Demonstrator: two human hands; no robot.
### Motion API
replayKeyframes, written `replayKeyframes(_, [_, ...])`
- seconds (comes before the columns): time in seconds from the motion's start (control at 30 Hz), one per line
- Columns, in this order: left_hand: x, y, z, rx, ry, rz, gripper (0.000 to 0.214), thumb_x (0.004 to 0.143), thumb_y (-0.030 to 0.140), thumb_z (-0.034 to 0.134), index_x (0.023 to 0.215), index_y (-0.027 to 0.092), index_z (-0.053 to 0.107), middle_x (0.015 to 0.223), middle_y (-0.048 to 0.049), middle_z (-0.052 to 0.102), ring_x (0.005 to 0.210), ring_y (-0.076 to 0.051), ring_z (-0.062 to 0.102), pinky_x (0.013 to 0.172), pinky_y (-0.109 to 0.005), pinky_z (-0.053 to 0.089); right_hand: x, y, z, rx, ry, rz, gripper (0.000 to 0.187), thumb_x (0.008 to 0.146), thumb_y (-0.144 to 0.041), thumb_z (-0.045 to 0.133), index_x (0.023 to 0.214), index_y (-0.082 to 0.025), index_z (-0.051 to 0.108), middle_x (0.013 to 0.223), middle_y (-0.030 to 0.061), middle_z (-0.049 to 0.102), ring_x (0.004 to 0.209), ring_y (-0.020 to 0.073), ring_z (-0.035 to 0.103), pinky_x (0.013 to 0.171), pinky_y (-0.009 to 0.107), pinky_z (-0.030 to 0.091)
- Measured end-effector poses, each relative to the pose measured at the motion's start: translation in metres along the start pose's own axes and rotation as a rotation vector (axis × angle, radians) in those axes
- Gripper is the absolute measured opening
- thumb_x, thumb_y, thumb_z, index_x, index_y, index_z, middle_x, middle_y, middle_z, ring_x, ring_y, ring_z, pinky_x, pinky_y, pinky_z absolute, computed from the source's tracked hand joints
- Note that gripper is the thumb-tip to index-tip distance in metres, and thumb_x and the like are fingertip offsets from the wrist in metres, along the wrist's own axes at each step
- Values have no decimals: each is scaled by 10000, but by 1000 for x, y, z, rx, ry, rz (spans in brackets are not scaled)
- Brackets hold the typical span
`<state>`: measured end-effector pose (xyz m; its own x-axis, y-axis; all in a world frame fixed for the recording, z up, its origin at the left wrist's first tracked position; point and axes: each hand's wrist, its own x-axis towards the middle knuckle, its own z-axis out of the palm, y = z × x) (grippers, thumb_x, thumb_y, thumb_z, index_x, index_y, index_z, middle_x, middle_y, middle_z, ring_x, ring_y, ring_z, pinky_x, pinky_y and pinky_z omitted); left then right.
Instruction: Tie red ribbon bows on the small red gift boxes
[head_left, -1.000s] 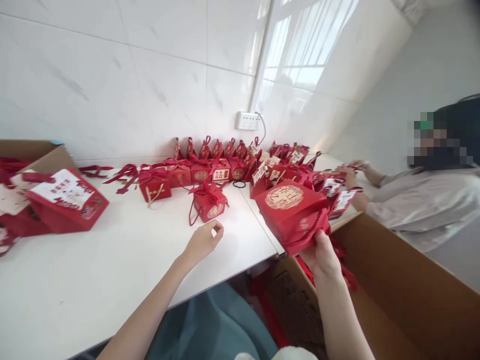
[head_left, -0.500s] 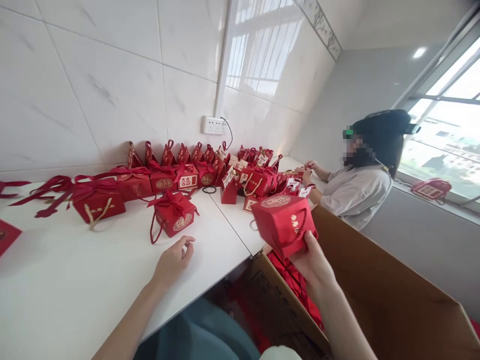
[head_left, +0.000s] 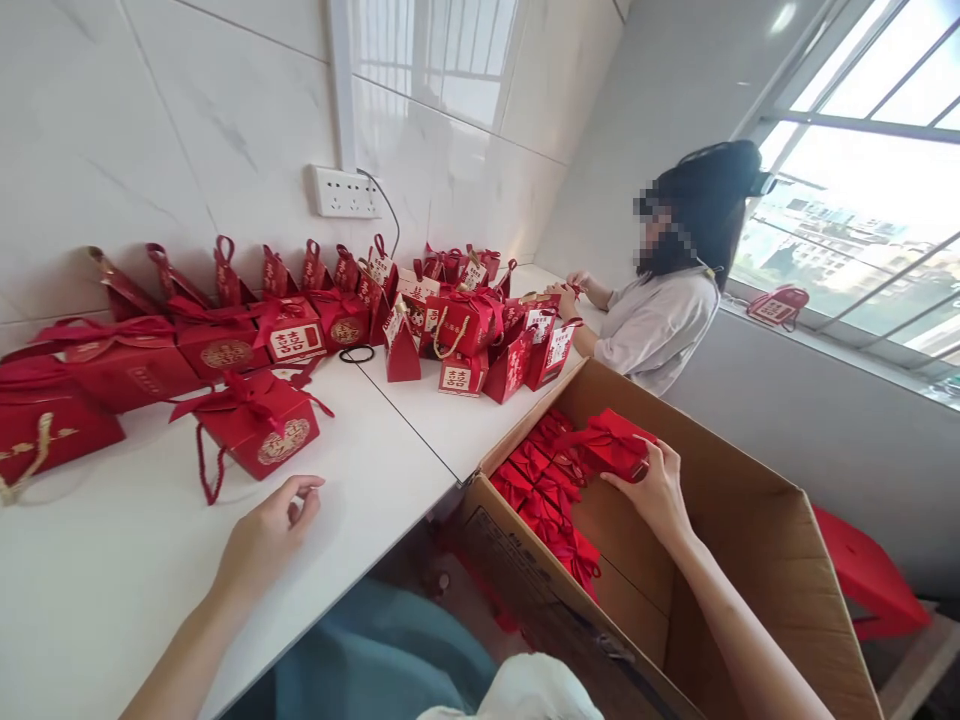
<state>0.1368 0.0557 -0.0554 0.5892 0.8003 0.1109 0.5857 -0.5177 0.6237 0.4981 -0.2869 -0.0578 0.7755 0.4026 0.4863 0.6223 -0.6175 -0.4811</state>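
My right hand reaches inside the cardboard carton, its fingers closed round the edge of a red gift box with a ribbon. This box is beside several other red ribbon-tied boxes along the carton's left side. On the white table, my left hand rests with loosely bent fingers, thumb apart, holding nothing. Just beyond it stands a red gift box with a round gold emblem, a bow and a dark red cord handle, not touched by the hand.
Rows of red gift boxes and triangular bags line the tiled wall. A black ring lies near the table seam. Beyond the carton a co-worker sits at the table. A red object is right of the carton.
My right hand has lowered a red box from above the carton into it. My left hand stays on the table, and the view has turned toward the right and down.
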Motion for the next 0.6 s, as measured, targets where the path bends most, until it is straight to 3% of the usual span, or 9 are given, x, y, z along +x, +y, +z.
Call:
replayKeyframes(0.1, [1, 5, -4, 9, -15, -50, 138, 794, 350, 472, 841, 268, 573, 637, 89, 631, 544, -97, 602, 508, -145, 404, -4, 49, 13, 82, -50, 140, 865, 524, -592, 720, 1219, -158, 441, 1266, 177, 333, 1132, 342, 442, 932, 505, 427])
replayKeyframes(0.23, [5, 10, -4, 19, -26, -115, 124, 769, 339, 504, 840, 264, 572, 642, 91, 642, 534, -95, 606, 511, -143, 415, -20, 103, 33, 193, -10, 376, 1051, 391, -511, 792, 1268, -124, 362, 1319, 211, 333, 1221, 381, 373, 1016, 514, 332])
replayKeyframes(0.3, [7, 10, -3, 15, -31, -127, 127, 761, 335, 511, 846, 263, 572, 673, 87, 659, 547, -98, 617, 516, -145, 423, -31, 124, 42, 235, 19, 468, 1098, 394, -514, 784, 1300, -135, 294, 1365, 220, 299, 1249, 383, 357, 1031, 509, 313])
replayKeyframes(0.47, [11, 8, -3, 53, -62, -235, 133, 738, 309, 521, 843, 259, 583, 638, 77, 656, 580, -119, 627, 527, -155, 420, -45, 158, 60, 270, 40, 600, 1101, 439, -536, 740, 1321, -170, 192, 1369, 212, 334, 1238, 362, 398, 1012, 492, 350])
replayKeyframes(0.6, [12, 17, -5, 58, -84, -324, 98, 736, 306, 531, 817, 270, 574, 559, 94, 616, 564, -125, 617, 529, -161, 406, -20, 168, 74, 241, 86, 629, 1120, 411, -560, 712, 1304, -109, 208, 1347, 246, 339, 1241, 392, 374, 1032, 510, 311])
